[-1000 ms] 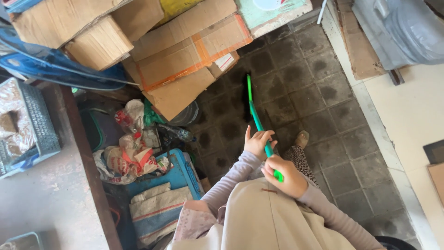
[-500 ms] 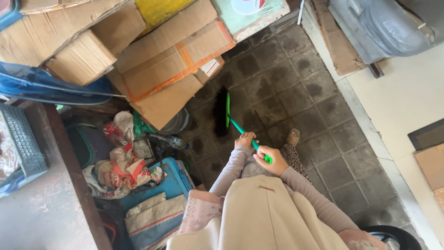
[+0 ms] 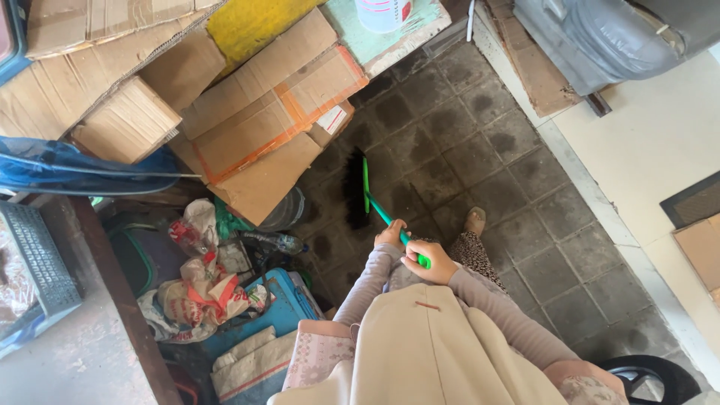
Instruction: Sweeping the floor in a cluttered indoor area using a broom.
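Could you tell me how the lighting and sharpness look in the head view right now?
In the head view, daylight is bright on the pale floor at right, nearly washed out; the corner under the cardboard boxes is shadowed, so the broom bristles read as a dark mass; both hands are sharp, without motion blur.

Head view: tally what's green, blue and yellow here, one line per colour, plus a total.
Green: 1, the broom, held by the left hand and right hand.
Blue: 3, the tarp, the crate and the basket.
Yellow: 1, the sheet.
Total: 5
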